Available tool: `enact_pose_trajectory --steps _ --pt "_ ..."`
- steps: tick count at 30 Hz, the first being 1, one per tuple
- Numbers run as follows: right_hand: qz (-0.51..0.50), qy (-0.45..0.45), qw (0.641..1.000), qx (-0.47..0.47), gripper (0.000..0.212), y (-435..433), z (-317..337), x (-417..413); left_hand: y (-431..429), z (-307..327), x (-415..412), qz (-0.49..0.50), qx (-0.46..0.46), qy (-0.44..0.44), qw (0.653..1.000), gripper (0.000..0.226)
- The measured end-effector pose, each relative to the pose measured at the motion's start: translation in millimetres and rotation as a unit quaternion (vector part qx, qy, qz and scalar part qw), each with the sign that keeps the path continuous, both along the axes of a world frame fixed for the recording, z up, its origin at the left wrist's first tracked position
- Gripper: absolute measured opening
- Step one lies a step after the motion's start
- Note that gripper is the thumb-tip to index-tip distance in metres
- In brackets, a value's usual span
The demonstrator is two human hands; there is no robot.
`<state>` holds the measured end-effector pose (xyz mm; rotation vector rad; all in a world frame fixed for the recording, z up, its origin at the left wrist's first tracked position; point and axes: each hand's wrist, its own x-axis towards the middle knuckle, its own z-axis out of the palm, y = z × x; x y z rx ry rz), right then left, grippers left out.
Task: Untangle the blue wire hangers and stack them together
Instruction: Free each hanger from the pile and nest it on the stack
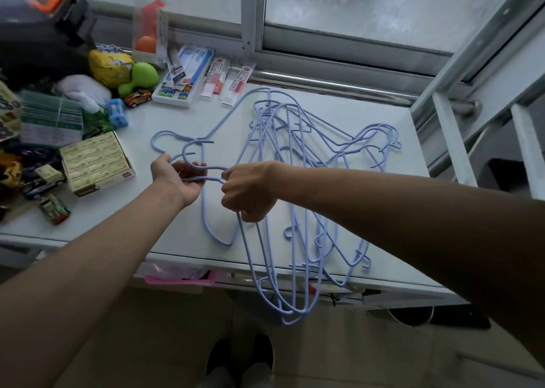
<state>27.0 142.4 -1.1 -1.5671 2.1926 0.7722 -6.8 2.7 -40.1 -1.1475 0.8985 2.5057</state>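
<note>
While hangers sprawl, both hands grip one.

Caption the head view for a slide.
Both hands, left hand and right hand, grip hook ends of tangled blue wire hangers on a white table.

Open tabletop ahead of you, clutter to your left, tangle to your right.
You have bare white table near the front edge under your left forearm, and a clear strip behind the hooks. The blue wire hangers sprawl across the middle and right, some overhanging the front edge. The box, toy cars and packets crowd the left and back; the window frame closes the far side.
</note>
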Motion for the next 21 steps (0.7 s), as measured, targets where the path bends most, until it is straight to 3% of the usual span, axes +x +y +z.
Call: enact_pose_trajectory --steps 4,8,10,11,13,16,18,19,21 --pt "0.021 0.010 0.999 -0.024 0.020 -5.2 6.5 -1.1 -9.3 0.3 -1.5 0.022 0.004 0.004 1.000 0.048" --pt "0.059 0.027 0.985 -0.162 0.026 0.9 0.4 -9.2 -13.7 -0.1 -6.1 0.006 -0.013 0.003 1.000 0.045" --pt "0.017 0.056 0.967 -0.247 0.021 9.6 1.3 -10.4 -13.7 -1.7 -7.6 -0.004 -0.024 -0.002 1.000 0.042" --pt "-0.058 0.072 0.955 -0.283 0.021 15.4 1.2 -11.5 -13.5 -2.0 -8.6 -0.007 -0.027 -0.003 1.000 0.041" --pt "-0.290 0.102 0.890 -0.338 0.022 26.5 -0.6 -13.5 -12.2 -2.1 -9.3 -0.009 -0.026 -0.004 1.000 0.039" --pt "-0.601 0.105 0.699 -0.374 0.025 45.6 -10.0 -17.7 -9.6 -1.9 -8.6 -0.017 -0.028 0.000 0.999 0.040" --pt "-0.719 0.084 0.572 -0.385 0.031 58.6 -14.0 -18.3 -8.9 -1.7 -8.2 -0.021 -0.032 0.000 0.999 0.041" --pt "-0.753 0.076 0.530 -0.382 0.035 64.2 -16.3 -17.8 -8.8 -1.9 -8.2 -0.023 -0.034 -0.001 0.999 0.041" --pt "-0.786 0.063 0.495 -0.366 0.034 71.6 -20.5 -15.7 -9.0 -1.8 -8.3 -0.029 -0.042 -0.002 0.999 0.041"
